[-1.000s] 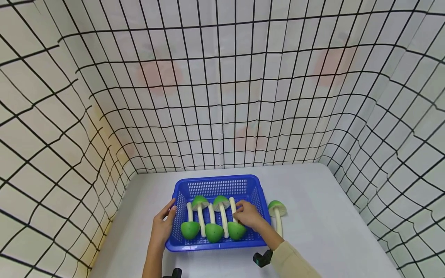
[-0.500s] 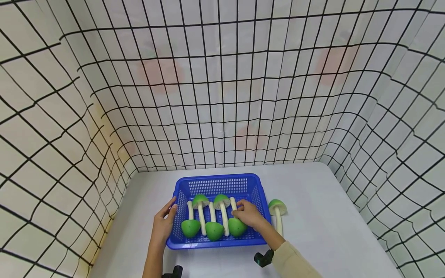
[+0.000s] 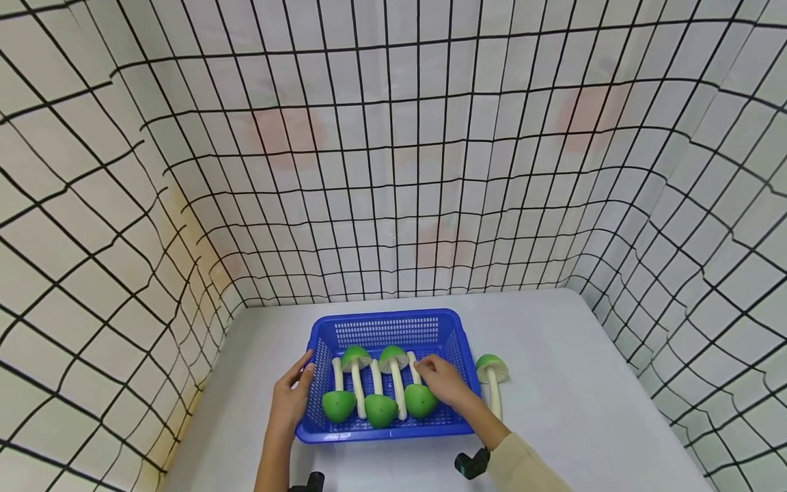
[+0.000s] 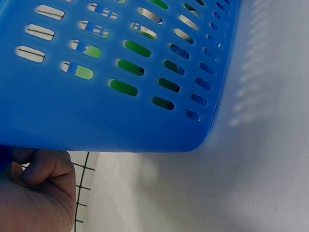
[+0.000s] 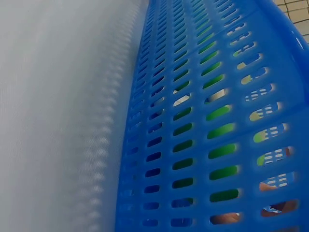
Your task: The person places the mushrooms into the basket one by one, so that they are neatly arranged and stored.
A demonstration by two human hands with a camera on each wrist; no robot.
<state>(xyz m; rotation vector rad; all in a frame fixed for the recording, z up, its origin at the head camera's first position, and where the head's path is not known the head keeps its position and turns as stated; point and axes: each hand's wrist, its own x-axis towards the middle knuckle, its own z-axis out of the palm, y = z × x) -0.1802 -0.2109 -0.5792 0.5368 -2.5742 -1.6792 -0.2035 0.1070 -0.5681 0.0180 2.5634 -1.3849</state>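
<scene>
A blue plastic basket (image 3: 393, 434) sits on the white surface, holding several fake mushrooms with green caps and pale stems, laid in a row with caps alternating near and far. The left hand (image 3: 289, 400) holds the basket's left rim; in the left wrist view, this hand (image 4: 46, 193) shows curled fingers at the rim. Over the right side of the basket, the right hand (image 3: 444, 381) has its fingertips at the stem of the rightmost mushroom (image 3: 421, 401). Whether they pinch it or only touch it is unclear. The basket wall (image 5: 193, 145) mostly hides this hand in the right wrist view.
Outside the basket, another green-capped mushroom (image 3: 492, 372) lies on the white tabletop (image 3: 578, 383) to the right, partly behind the right forearm. Black wire mesh (image 3: 393, 171) stands at the back and both sides. Black camera mounts (image 3: 472, 464) sit at the wrists.
The right hand's fingertips have shifted slightly farther up the rightmost mushroom's stem, away from its cap. The left hand keeps its place on the basket rim.
</scene>
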